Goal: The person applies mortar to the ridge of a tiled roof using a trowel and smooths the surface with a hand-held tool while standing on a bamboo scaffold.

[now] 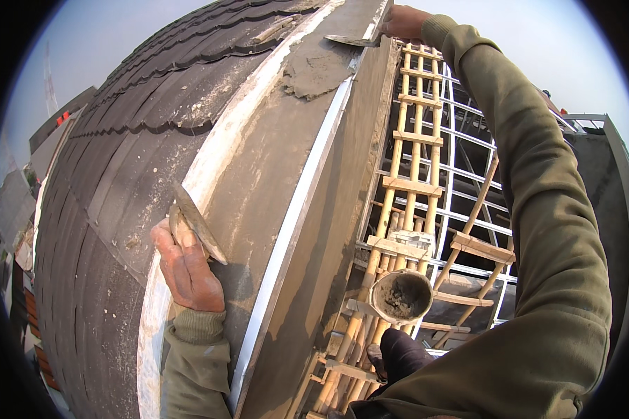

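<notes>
Over by the roof's edge, the person's left hand (191, 269) is closed around the grip of a plastering float (201, 227), whose flat blade I see nearly edge-on; its lower tip is close above the mortar bed (258, 164), and I can't tell whether it touches. The right hand (405, 24), at the far end of a long outstretched sleeve (545, 160), is curled shut at the butt of a pointing trowel (351, 41), the handle lost inside the fingers. That trowel's thin blade reaches inward over the bed, just beyond a rough heap of wet mortar (318, 73). Between the two hands runs a long stretch of smooth grey bed, giving room to move lengthwise, but sideways it is narrow: a white-smeared strip (210, 153) and the dark roof tiles (147, 133) bound it on the left, a pale metal straightedge (293, 188) on the right. Past that straightedge the plastered wall face (328, 230) falls away to a bamboo scaffold (414, 150) with wooden crosspieces, gaps showing between its poles. A bucket (402, 297) with mortar inside sits over the scaffold, near the person's dark-clad leg (407, 357), and white metal framing (468, 164) spreads beyond.
</notes>
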`<state>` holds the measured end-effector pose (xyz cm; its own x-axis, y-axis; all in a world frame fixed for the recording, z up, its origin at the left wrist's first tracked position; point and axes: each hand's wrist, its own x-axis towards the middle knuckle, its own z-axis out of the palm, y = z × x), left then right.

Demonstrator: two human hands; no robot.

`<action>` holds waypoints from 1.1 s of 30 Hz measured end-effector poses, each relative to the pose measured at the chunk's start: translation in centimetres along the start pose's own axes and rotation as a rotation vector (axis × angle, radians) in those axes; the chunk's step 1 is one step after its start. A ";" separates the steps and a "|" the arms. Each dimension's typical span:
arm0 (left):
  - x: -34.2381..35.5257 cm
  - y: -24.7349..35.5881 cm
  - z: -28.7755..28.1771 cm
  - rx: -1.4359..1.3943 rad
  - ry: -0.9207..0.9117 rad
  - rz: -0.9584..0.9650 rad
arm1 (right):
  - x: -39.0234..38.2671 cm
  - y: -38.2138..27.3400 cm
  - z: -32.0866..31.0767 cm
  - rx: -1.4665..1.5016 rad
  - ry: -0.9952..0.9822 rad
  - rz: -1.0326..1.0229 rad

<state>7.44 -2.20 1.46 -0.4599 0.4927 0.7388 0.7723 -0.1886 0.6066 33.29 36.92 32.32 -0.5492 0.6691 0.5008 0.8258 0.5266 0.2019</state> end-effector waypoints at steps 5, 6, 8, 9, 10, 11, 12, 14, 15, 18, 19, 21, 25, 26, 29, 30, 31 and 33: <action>0.0 0.6 0.7 -0.048 0.102 0.058 | -2.7 -2.0 -2.0 0.042 -0.100 -0.006; 0.0 0.5 0.6 -0.015 0.102 0.065 | -3.5 -2.5 -2.1 0.048 -0.115 -0.010; 0.1 0.5 0.6 0.006 0.112 0.075 | -5.7 -3.4 -2.2 0.077 -0.132 -0.055; 0.1 0.5 0.8 -0.007 0.121 0.074 | -4.8 -2.2 -1.1 0.102 -0.131 -0.102; 0.3 0.5 1.1 -0.025 0.131 0.081 | -4.1 -0.7 0.1 0.123 -0.123 -0.145; 0.2 0.2 1.0 -0.054 0.102 0.051 | -4.6 -1.1 0.6 0.070 -0.109 -0.195; 0.0 -0.4 0.9 -0.083 0.073 0.020 | -5.1 -1.4 0.9 0.027 -0.095 -0.246; -0.3 -0.6 0.4 -0.112 0.053 -0.010 | -7.8 -3.1 0.9 -0.075 0.107 -0.467; -0.4 -0.4 0.4 -0.119 0.061 -0.005 | -8.0 -3.5 0.8 -0.127 0.148 -0.427; -0.2 -0.4 0.4 -0.118 0.049 -0.005 | -7.5 -3.7 0.5 -0.272 0.248 -0.296; -0.2 -0.4 0.5 -0.108 0.036 -0.011 | -6.1 -3.1 0.7 -0.302 0.265 -0.253; -0.1 0.1 0.4 -0.098 0.032 -0.029 | -4.1 -2.4 1.5 -0.383 0.295 -0.185; -0.2 0.6 0.1 -0.066 0.021 -0.042 | -2.4 -1.3 1.6 -0.398 0.286 0.021; -0.3 0.6 0.1 -0.076 0.024 -0.048 | -2.2 -1.2 1.6 -0.384 0.272 0.043; -0.2 0.6 0.4 -0.104 0.029 -0.058 | -1.3 -0.3 0.8 -0.261 0.234 0.072; -0.1 0.6 0.4 -0.107 0.029 -0.063 | -0.7 -0.4 0.6 -0.198 0.205 0.052; -0.1 0.7 0.3 -0.104 0.028 -0.066 | -0.2 -1.0 0.6 -0.133 0.170 0.020; -0.4 0.4 0.3 -0.108 0.031 -0.063 | 0.6 -3.3 0.3 -0.032 0.079 -0.037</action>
<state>8.11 -2.20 1.28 -0.5207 0.4801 0.7059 0.6904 -0.2495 0.6790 30.18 35.74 31.72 -0.5686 0.6053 0.5571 0.8095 0.5322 0.2479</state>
